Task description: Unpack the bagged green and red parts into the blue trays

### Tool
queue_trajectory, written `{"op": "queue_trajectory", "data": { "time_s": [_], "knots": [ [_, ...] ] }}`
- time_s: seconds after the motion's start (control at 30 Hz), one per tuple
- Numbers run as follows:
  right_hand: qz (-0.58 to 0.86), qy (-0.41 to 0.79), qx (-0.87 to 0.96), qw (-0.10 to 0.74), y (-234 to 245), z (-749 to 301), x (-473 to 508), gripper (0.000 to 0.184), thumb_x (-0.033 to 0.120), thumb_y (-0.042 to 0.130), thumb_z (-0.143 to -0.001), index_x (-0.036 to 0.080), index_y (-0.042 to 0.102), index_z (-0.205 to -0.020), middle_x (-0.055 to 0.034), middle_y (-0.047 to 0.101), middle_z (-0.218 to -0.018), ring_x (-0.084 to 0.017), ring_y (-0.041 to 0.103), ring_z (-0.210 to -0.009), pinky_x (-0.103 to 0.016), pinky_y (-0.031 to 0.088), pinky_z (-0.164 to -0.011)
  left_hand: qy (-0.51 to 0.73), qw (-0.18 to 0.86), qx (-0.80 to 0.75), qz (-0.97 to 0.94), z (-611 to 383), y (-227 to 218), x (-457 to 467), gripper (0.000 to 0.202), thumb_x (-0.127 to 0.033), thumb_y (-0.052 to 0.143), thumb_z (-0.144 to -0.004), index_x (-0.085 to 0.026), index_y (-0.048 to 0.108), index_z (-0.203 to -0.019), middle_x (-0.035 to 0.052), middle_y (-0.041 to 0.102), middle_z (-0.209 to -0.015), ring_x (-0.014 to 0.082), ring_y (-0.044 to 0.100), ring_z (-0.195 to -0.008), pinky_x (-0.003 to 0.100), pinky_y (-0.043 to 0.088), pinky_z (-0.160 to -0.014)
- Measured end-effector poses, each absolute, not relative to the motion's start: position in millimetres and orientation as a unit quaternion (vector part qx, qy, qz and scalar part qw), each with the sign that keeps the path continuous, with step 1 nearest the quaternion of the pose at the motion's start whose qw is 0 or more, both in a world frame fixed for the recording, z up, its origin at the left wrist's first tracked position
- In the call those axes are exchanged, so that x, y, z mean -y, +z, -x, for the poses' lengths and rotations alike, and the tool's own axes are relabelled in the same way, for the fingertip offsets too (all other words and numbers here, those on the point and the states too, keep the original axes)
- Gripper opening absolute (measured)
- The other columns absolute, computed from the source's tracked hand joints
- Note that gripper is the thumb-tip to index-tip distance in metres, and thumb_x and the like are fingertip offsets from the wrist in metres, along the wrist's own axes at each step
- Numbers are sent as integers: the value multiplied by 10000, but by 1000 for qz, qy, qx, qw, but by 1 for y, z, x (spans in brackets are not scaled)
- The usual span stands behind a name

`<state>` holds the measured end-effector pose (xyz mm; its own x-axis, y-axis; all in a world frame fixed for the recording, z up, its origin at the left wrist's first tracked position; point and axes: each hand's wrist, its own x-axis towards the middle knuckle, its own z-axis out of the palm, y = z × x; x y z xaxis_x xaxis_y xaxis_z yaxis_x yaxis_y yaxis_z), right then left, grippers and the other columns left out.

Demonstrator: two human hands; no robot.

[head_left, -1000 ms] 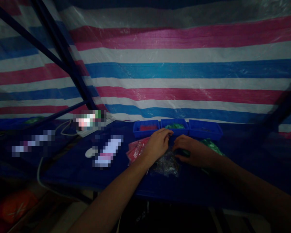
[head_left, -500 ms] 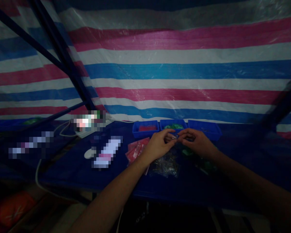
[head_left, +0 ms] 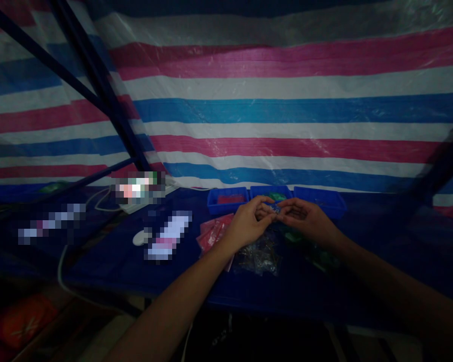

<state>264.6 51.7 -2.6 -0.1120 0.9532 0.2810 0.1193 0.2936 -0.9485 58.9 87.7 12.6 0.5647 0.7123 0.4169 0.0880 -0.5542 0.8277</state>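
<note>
My left hand and my right hand meet above a dark blue table, fingertips pinched together on a tiny bluish part held between them. Below the hands lies a clear plastic bag of small pieces. Red packets lie just left of my left hand. Green packets lie under my right forearm, partly hidden.
Three blue trays stand in a row behind the hands: one with red contents, one with green, one dark. A white round object and a white cable lie at left. A striped tarp backs the table.
Both hands rose from the clear bag on the table and came together in the air, pinching a small part between the fingertips.
</note>
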Motion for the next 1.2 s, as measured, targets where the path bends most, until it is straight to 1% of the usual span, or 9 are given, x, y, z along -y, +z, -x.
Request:
{"op": "queue_trajectory", "data": {
  "time_s": [0.13,0.37,0.5,0.7,0.83,0.93,1.07,1.13,1.2],
  "knots": [
    [392,396,637,532,-5,-264,-52,439,407,830,-765,221,650,-1120,-33,684,-946,-186,682,-925,-374,562,-921,390,395,-230,-800,-60,15,-85,305,-173,559,-975,-204,514,-1276,85,705,-1069,164,721,-944,318,585,-844],
    [402,373,656,519,-10,-262,-52,452,377,806,-785,215,632,-1169,-63,709,-1016,-210,694,-965,-399,568,-929,419,406,-261,-769,-62,11,-89,335,-220,695,-903,-195,492,-1168,91,692,-1048,165,713,-879,318,597,-794],
    [398,387,654,514,-13,-260,-53,389,321,774,-796,229,616,-1140,-54,709,-1032,-213,696,-1003,-406,554,-968,406,410,-256,-776,-62,11,-88,350,-218,701,-898,-203,504,-1187,90,686,-1072,161,714,-868,316,597,-785],
    [402,393,654,506,-11,-260,-51,331,287,723,-808,241,577,-1102,-40,693,-977,-205,698,-960,-402,557,-954,388,419,-229,-788,-63,12,-87,299,-196,671,-915,-191,543,-1185,99,688,-1070,166,711,-902,312,590,-797],
    [410,385,652,508,-9,-259,-50,327,263,712,-792,242,573,-1087,-35,694,-977,-200,695,-927,-378,563,-904,396,402,-222,-796,-65,8,-89,312,-189,670,-914,-190,539,-1197,90,698,-1060,165,705,-926,319,587,-827],
    [431,365,642,519,-8,-260,-51,301,267,704,-797,236,571,-1065,-32,683,-955,-193,683,-885,-347,562,-834,418,355,-243,-800,-65,7,-90,317,-197,692,-898,-181,548,-1180,81,699,-1077,160,693,-931,316,580,-832],
    [465,291,626,554,-6,-264,-53,258,332,730,-806,232,554,-965,-14,632,-845,-178,642,-771,-305,543,-710,432,266,-270,-819,-61,14,-87,185,-305,663,-932,-175,641,-1061,71,699,-1037,162,669,-897,313,558,-804],
    [474,246,631,562,-5,-267,-53,238,360,727,-818,234,557,-927,-7,611,-805,-173,620,-727,-297,527,-671,413,240,-267,-837,-60,18,-83,205,-364,606,-968,-186,690,-1027,66,710,-1000,168,663,-883,319,546,-802],
    [480,222,650,546,-5,-268,-52,212,374,712,-835,236,578,-923,-14,630,-819,-179,624,-718,-304,524,-661,393,243,-252,-850,-59,22,-79,254,-399,591,-975,-201,708,-1083,71,720,-1042,178,668,-913,320,543,-814]
  ]
}}
